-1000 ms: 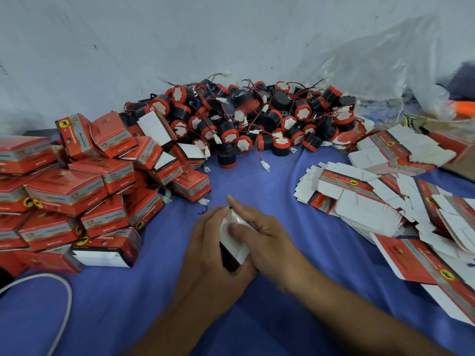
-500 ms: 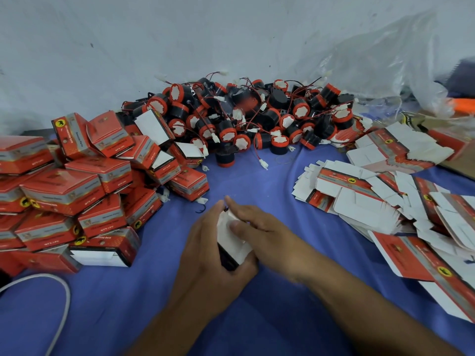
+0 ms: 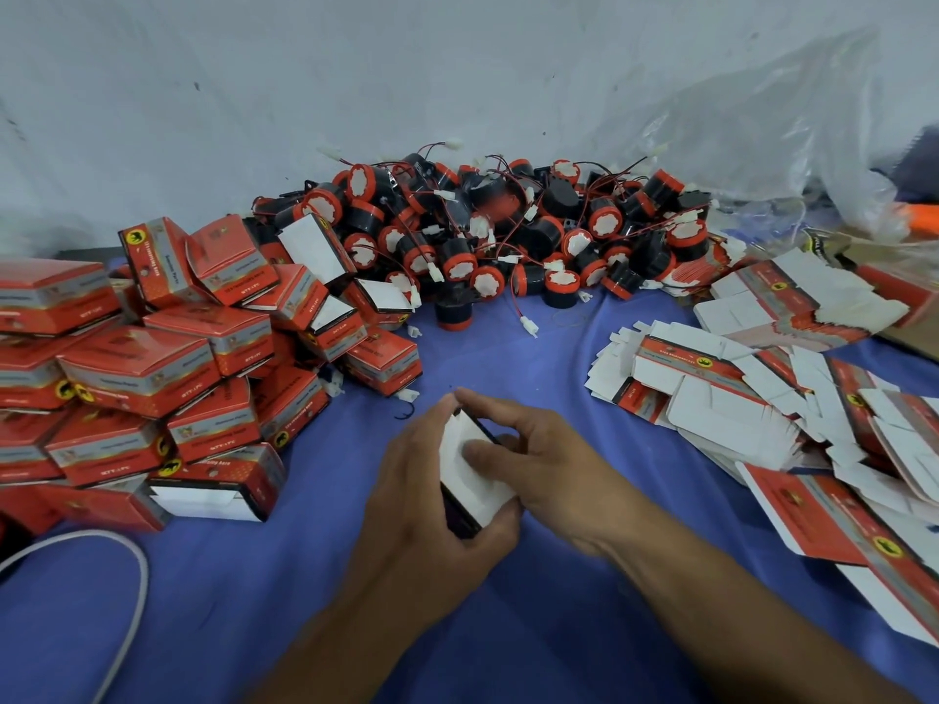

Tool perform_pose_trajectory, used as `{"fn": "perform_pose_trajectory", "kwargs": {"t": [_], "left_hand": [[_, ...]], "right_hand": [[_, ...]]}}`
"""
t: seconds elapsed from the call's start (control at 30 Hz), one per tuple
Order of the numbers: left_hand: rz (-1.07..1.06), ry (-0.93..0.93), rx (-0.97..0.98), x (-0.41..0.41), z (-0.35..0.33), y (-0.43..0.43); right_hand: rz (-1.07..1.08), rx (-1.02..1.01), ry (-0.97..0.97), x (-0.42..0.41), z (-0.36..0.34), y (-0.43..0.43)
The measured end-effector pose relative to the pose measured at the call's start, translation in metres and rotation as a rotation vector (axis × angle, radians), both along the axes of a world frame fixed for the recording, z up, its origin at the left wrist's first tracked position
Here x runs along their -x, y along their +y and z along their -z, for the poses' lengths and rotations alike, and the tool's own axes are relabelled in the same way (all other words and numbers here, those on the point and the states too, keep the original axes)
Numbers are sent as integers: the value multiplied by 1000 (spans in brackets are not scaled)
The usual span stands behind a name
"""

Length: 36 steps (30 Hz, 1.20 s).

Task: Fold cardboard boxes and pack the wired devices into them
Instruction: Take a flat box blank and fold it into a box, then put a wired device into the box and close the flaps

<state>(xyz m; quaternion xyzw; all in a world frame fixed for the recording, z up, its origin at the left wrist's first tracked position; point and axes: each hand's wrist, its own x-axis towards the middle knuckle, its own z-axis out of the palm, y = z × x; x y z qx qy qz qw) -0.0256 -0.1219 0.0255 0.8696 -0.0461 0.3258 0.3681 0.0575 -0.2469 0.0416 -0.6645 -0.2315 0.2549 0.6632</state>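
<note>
Both hands are together at the middle of the desk (image 3: 228,627), clamped on one small cardboard box (image 3: 475,472). The left hand (image 3: 421,505) wraps it from the left and underneath, with the thumb hooked at its near corner. The right hand (image 3: 554,464) pinches its white end, the forefinger laid along the top edge and the thumb pressing the flap flat. The step in hand looks like closing the end flap. Whether a device already sits inside cannot be told, since only a dark edge shows along the box's side. The loose wired devices (image 3: 508,236) lie heaped against the wall behind, well apart from the hands. Packed boxes (image 3: 178,358) are piled at the left, and flat box blanks (image 3: 737,398) are fanned out at the right. A white cable (image 3: 137,591) curves across the near left corner. Next, the flap's tongue probably needs tucking fully into the slot while the left hand keeps the walls square. The box can then join the pile at the left, and a fresh blank is within the right hand's reach.
</note>
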Motion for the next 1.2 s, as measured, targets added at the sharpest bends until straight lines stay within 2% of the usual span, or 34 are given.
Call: {"fn": "perform_pose_trajectory", "kwargs": {"t": [0.07,0.1,0.2,0.27,0.37,0.5,0.63,0.7,0.8,0.83,0.9,0.93,1.0,1.07,1.2], "left_hand": [[56,24,2,1,2,6],[108,40,15,2,1,11],[236,24,-54,-1,2,28],[203,8,-194,-7,5,40],[117,60,-396,-13,13,58],[-95,15,-600,-20,14,71],[-184,7,-670,-24,10,69],[-168,87,-529,-22,13,60],[-120,192,-182,-20,21,50],[-96,212,-48,-19,22,51],[-36,242,150,-19,22,58],[-10,275,198,-19,22,62],[51,373,277,-19,20,67],[88,415,306,-21,18,69],[28,372,196,-24,23,70]], "right_hand": [[51,51,-128,-3,-1,-2],[68,64,-264,-5,-1,-5],[-17,189,-894,-12,-1,-15],[-109,263,-1157,-12,4,-16],[-137,378,-1311,-11,10,-9],[47,572,-1494,-19,13,-8],[178,823,-1424,-19,14,-1],[198,980,-1331,-15,15,5],[210,1083,-1231,-11,20,7],[207,1061,-1229,-11,20,5],[218,880,-1194,-10,19,0],[213,749,-1085,-10,17,-1],[233,459,-740,-15,19,0],[366,291,-456,-37,20,8],[589,288,-370,-110,22,23]]}}
